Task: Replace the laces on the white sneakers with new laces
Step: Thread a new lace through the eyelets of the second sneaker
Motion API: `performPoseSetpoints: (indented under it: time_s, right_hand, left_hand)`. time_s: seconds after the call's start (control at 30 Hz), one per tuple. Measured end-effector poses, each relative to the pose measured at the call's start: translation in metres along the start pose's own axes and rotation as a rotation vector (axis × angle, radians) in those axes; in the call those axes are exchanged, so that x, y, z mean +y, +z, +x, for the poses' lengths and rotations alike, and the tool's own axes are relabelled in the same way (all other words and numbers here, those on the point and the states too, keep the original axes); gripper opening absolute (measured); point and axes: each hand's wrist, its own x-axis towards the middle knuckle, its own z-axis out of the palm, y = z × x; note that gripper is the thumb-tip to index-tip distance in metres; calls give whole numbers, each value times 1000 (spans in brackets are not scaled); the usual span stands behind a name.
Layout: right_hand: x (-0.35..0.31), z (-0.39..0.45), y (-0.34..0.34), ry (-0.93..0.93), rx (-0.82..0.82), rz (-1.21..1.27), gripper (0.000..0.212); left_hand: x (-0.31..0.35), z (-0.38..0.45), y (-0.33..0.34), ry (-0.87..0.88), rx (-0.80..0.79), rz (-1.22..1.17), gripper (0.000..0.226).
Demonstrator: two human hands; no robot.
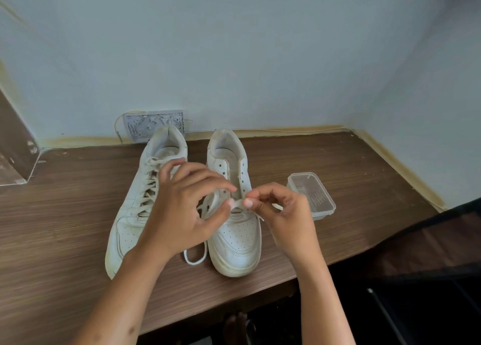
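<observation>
Currently threading a lace on the right-hand sneaker, both hands pinching it.

Nearest: left hand [179,211] and right hand [283,209] meet over the right-hand sneaker [235,235], thumb and fingertips of each clamped on the flat white lace [237,203] near the lower eyelets; upper eyelets are bare. A slack loop lies on the tabletop [65,227] between the toes. Lace looks light and floppy, so best gripped near its tip. Left-hand sneaker [135,209] is fully laced. Farther right, a clear plastic container [312,195]. At the wall, a grey wall plate [154,125]. No readable brand or writing.
</observation>
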Motion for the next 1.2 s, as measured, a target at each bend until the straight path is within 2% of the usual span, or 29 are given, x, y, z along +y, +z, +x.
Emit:
performPoseSetpoints:
  time_s: [0.13, 0.27, 0.4, 0.47, 0.57, 0.73, 0.9, 1.0, 1.2]
  right_hand:
    - [-3, 1, 8, -49, 46, 53, 12]
    - [-2, 0, 19, -33, 114, 66, 16]
    - [5, -1, 28, -58, 267, -244, 15]
    - [8, -2, 32, -40, 333, -314, 17]
    - [14, -2, 39, 2, 342, -415, 24]
    - [18, -3, 51, -73, 423, -594, 25]
    - [16, -4, 50, 52, 445, -304, 32]
    - [11, -6, 49, 50, 466, -173, 33]
    - [5, -9, 51, 58, 455, -116, 31]
  left_hand:
    - [2, 1, 13, -25, 35, -40, 24]
    - [-2, 1, 16, -73, 104, 15, 20]
    - [-7, -2, 20, -116, 95, 117, 21]
    - [-8, -2, 24, -139, 90, 122, 20]
    - [-8, -3, 30, -131, 103, 162, 14]
    - [-6, -6, 36, -49, 121, 290, 9]
    - [-2, -6, 38, -51, 143, 340, 8]
    - [-2, -6, 40, -69, 129, 324, 9]
    - [-1, -5, 43, -181, 90, 212, 9]
